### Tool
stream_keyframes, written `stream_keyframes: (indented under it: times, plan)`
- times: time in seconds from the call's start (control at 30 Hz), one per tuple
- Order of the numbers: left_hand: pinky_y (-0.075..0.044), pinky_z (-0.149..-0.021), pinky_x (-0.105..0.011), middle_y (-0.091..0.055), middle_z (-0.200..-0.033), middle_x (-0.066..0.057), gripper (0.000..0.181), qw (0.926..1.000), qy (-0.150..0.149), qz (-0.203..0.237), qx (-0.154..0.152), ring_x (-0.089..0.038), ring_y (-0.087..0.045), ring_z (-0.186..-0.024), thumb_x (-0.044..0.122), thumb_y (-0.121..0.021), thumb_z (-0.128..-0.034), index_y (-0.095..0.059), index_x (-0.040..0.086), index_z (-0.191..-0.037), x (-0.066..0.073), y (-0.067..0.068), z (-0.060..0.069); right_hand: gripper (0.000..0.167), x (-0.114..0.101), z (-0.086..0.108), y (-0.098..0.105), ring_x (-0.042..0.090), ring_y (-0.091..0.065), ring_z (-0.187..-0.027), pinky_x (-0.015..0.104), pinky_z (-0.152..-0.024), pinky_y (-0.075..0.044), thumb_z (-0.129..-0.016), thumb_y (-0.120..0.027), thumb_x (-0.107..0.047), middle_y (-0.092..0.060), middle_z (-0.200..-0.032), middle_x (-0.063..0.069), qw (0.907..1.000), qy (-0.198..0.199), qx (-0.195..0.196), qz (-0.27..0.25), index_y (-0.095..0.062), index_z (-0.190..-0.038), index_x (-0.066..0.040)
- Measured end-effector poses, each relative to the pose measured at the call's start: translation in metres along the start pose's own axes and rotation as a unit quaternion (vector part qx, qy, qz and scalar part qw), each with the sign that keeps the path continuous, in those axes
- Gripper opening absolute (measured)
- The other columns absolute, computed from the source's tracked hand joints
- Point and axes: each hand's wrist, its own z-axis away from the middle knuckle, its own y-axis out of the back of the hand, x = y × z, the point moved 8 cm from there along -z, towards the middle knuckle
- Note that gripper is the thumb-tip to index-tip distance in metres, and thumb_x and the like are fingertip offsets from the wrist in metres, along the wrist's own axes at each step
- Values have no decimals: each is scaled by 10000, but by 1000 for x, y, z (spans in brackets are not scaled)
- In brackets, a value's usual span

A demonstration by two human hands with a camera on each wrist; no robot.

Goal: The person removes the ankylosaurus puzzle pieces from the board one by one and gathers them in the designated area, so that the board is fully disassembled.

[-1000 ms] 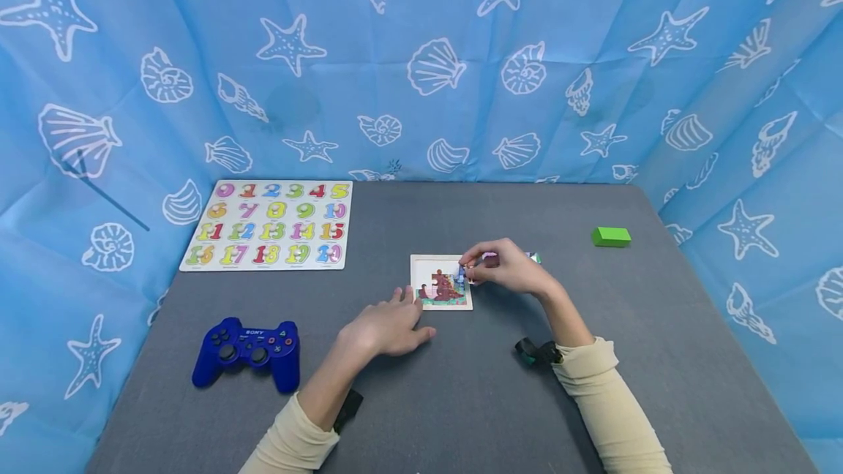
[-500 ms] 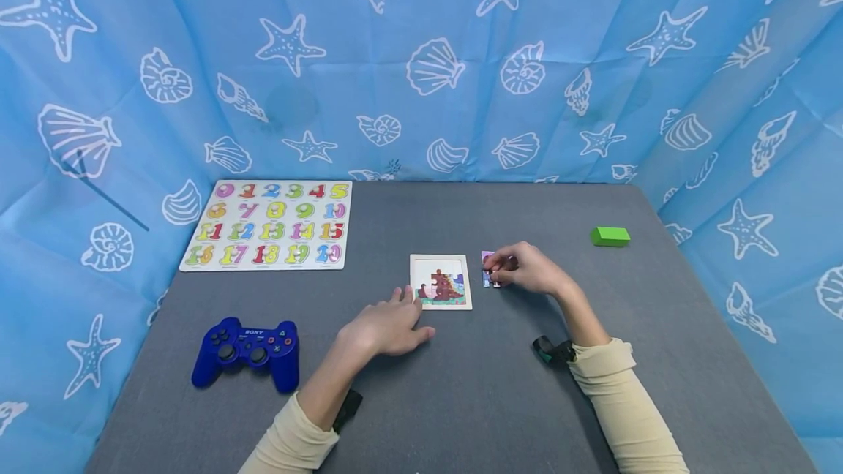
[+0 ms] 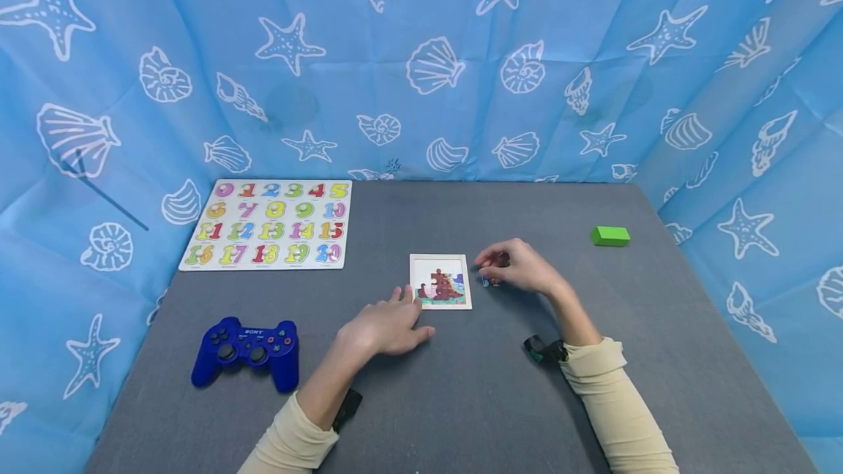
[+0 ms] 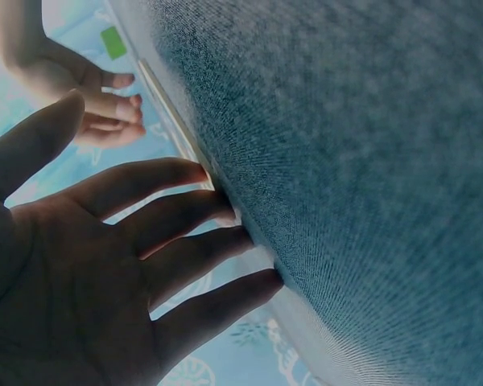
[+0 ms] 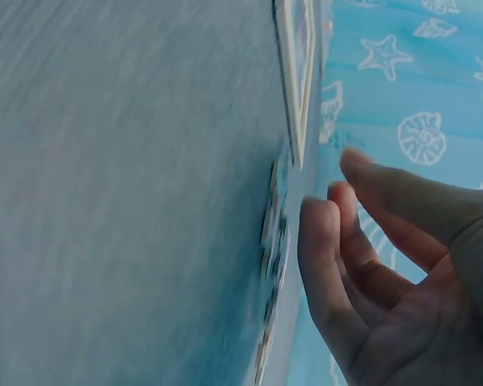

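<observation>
A small white-framed jigsaw puzzle lies flat mid-table, partly filled with brown and green picture pieces. My left hand rests on its lower left edge with spread fingertips; the fingers look nearly straight in the left wrist view. To the right of the frame, my right hand hovers low over loose puzzle pieces, mostly hidden beneath it. In the right wrist view, its bent fingers and thumb stand apart with nothing between them. Several loose pieces lie on the table beside those fingers.
A number puzzle board lies at the back left. In front of it is a blue game controller. A green block sits at the right. Blue shell-patterned cloth hangs behind the grey table.
My right hand has drawn back from the puzzle frame, where it held a blue piece, to the loose pieces at the right, and now holds none. The left hand stays put.
</observation>
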Motion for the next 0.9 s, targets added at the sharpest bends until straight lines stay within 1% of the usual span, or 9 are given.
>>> stream_keyframes:
  times: [0.1,0.3,0.43,0.53,0.6,0.73,0.9]
  plan:
    - [-317,-1316,-651,-279,-1802,-170,729,10000,15,16,-16,-339,-242,-1702,520,-551,-1114,-411,77,-1676,0,0,0,185,-7,-3,-6,181,-711,-754,226,-633,-541,-1005,-759,-50,-783,-950,200,9997,40,-134,-224,-784,-1162,46]
    - [-319,-1319,-640,-285,-1801,-167,729,10000,42,-4,-33,-338,-247,-1701,526,-551,-1113,-420,77,-1671,0,0,0,179,-18,-11,-20,207,-702,-781,232,-651,-556,-1015,-758,-82,-799,-997,154,9989,157,-321,-319,-793,-1168,3]
    - [-316,-1322,-637,-279,-1804,-166,726,10000,28,-6,-50,-338,-243,-1702,524,-551,-1114,-421,77,-1671,0,0,0,186,-26,-17,-30,202,-722,-816,256,-684,-592,-1015,-750,-67,-806,-1033,151,9976,247,-508,-398,-788,-1182,5]
    - [-313,-1322,-641,-269,-1807,-166,724,10000,7,3,-60,-339,-237,-1703,521,-551,-1114,-418,80,-1673,0,0,0,194,-31,-23,-38,171,-726,-846,246,-724,-589,-1007,-756,-61,-812,-1049,146,9970,400,-610,-251,-787,-1185,10]
    - [-314,-1319,-646,-263,-1809,-166,722,10000,0,2,-64,-341,-234,-1703,519,-551,-1115,-417,83,-1674,0,0,0,195,-34,-27,-43,143,-717,-854,227,-739,-567,-1001,-761,-61,-817,-1049,130,9969,439,-646,-94,-791,-1183,4]
    - [-320,-1314,-652,-260,-1810,-166,719,10000,8,-13,-58,-343,-234,-1703,518,-549,-1116,-416,87,-1675,0,0,-1,180,-39,-33,-49,103,-688,-837,221,-743,-548,-987,-778,-67,-820,-1019,99,9973,324,-621,222,-804,-1155,-10]
    - [-323,-1312,-653,-267,-1808,-166,721,10000,8,-20,-38,-343,-240,-1701,517,-547,-1117,-413,82,-1676,0,0,-1,160,-43,-38,-52,74,-675,-806,233,-730,-553,-946,-839,-109,-804,-931,56,9968,172,-421,653,-822,-1087,-38]
